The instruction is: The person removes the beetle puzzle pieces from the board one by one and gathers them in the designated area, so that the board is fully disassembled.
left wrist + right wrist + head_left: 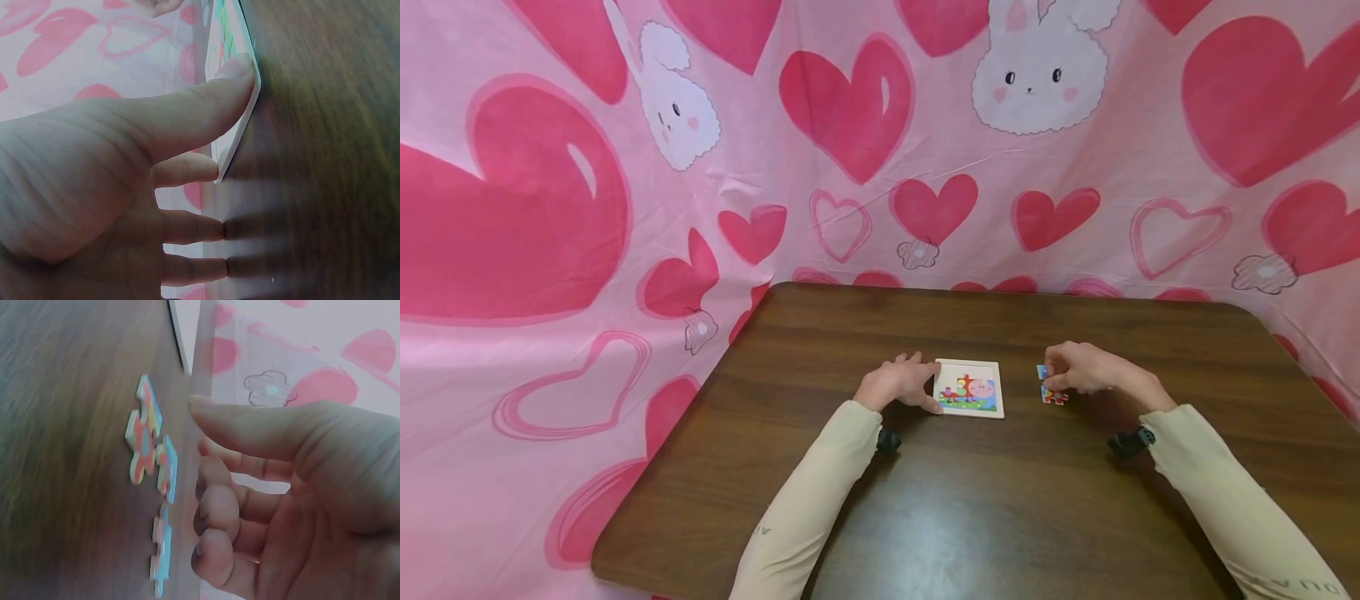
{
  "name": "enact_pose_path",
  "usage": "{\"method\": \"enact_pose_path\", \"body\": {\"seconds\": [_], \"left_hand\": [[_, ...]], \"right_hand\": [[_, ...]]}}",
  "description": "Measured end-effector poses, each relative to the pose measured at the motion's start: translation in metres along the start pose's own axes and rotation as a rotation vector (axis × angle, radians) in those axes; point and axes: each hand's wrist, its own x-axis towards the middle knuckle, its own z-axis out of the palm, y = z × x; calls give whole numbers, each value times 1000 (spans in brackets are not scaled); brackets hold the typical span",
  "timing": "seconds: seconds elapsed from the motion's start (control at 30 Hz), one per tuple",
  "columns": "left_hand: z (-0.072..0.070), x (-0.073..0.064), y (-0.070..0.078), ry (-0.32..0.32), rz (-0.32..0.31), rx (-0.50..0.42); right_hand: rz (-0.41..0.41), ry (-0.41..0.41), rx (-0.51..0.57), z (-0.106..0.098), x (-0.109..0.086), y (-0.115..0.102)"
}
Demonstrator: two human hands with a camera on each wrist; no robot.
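Observation:
A square wooden puzzle tray (pixel 1001 390) lies on the table, with a partly assembled picture (pixel 967 403) in its lower and right parts showing a round pink face. Bare wood shows at its upper left. My left hand (pixel 898 383) rests at the tray's left side, thumb (pixel 234 69) on the near corner and index fingertip by the edge, other fingertips on the tabletop. To the right, my right hand (pixel 1078 367) hovers over several loose jigsaw pieces (pixel 144 447) in red and blue. Its fingers (pixel 219 509) are loosely bent, thumb apart, nothing visible between them.
The brown wooden table (pixel 925 517) has rounded corners. A pink cloth (pixel 865 217) with hearts and rabbits hangs behind it and along the left side. Both wrists wear small black cameras (pixel 1131 442) below cream sleeves.

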Motion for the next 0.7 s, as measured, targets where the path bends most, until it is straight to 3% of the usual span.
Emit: {"method": "enact_pose_path", "body": {"seconds": [0.37,0.7], "left_hand": [[0,2,-2,6,0,-5],[1,2,-1,-1,9,-13]], "right_hand": [[-127,89,-79,11,18,-26],[-129,46,-5,21,36,-42]]}}
